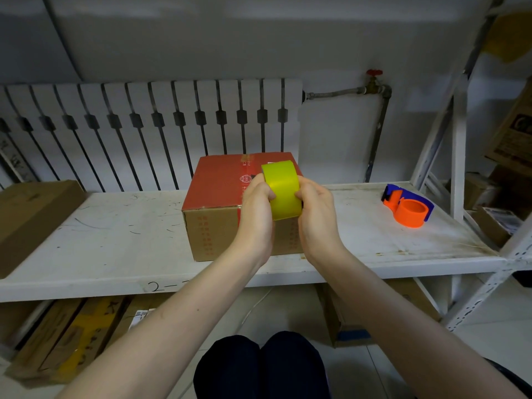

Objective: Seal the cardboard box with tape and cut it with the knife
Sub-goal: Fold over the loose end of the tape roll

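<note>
Fingers (269,194) of left hand (256,208), right hand (315,214) gripping yellow tape roll (283,188) — closed cardboard box (218,185) behind

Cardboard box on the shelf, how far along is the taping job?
Done: the cardboard box sits with its flaps closed on the shelf. In hand: the left hand and right hand both grip the yellow tape roll over its near edge; no yellow tape shows on the box. Left: lay the tape and cut it. No knife is in view, only an orange and blue dispenser at the right.
</note>
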`<state>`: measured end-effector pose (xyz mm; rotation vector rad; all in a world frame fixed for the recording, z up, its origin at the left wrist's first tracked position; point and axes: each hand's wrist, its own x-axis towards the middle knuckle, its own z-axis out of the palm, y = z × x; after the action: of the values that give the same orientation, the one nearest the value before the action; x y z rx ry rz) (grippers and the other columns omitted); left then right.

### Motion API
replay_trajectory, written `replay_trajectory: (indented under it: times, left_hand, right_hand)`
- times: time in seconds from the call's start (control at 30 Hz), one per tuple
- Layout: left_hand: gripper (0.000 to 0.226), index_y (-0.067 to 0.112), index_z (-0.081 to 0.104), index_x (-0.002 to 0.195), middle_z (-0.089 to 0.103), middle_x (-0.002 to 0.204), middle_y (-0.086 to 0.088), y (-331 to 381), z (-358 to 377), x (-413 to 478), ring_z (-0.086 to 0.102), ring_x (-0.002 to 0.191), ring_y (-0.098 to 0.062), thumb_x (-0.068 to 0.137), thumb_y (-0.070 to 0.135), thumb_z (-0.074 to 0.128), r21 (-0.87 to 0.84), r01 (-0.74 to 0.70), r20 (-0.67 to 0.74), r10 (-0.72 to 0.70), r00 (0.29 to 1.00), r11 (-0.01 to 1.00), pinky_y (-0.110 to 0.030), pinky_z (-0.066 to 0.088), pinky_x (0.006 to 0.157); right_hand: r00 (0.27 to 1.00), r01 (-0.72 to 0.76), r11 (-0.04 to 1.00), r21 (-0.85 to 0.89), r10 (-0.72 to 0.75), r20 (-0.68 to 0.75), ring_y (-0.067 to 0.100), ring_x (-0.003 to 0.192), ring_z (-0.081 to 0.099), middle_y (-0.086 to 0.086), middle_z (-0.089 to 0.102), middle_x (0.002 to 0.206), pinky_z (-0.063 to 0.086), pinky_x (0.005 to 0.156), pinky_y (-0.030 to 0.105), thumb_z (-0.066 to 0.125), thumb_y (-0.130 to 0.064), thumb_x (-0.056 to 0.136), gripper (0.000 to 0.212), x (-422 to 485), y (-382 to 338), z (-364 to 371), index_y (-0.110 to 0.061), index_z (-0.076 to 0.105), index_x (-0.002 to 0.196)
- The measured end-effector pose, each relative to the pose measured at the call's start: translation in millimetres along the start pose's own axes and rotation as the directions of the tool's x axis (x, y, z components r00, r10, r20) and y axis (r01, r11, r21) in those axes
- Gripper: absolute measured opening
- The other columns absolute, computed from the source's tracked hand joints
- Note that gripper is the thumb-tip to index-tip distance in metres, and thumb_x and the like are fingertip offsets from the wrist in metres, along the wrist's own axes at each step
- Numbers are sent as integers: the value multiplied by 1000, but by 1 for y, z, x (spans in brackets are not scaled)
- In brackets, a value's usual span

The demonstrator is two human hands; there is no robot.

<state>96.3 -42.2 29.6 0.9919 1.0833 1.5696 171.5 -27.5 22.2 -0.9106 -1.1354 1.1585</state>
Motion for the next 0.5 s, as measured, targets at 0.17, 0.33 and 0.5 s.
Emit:
replay_trajectory:
  times: [0.17, 0.33, 0.5]
  left_hand:
    - [41, 16, 54, 122, 58, 126, -18, -3, -2, 0, 55, 118, -34, 85, 25, 40, -39, 57, -33, -59, 998, 998, -52, 44, 103]
    - [43, 15, 52, 126, 57, 127, -18, -2, -5, 2, 55, 118, -33, 85, 24, 41, -81, 67, -33, -70, 997, 994, -50, 45, 103]
    - [61, 17, 51, 126, 58, 127, -15, -3, -3, 2, 57, 116, -31, 67, 31, 48, -86, 100, -26, -103, 994, 991, -51, 45, 102]
  right_hand:
    - [999, 25, 999, -22, -24, 37, 20, 102, 62, 4, 65, 108, 55, 84, 31, 38, -12, 96, 29, -2, 2, 2, -19, 64, 108]
    - [999, -9, 996, 85, 6, 39, 18, 103, 60, -6, 61, 101, 53, 88, 29, 44, -12, 94, 25, -4, 2, 1, -31, 59, 88]
    - [999, -32, 995, 97, 33, -2, 19, 100, 59, -7, 59, 96, 51, 88, 34, 45, -18, 95, 20, -4, -1, 2, -32, 55, 84]
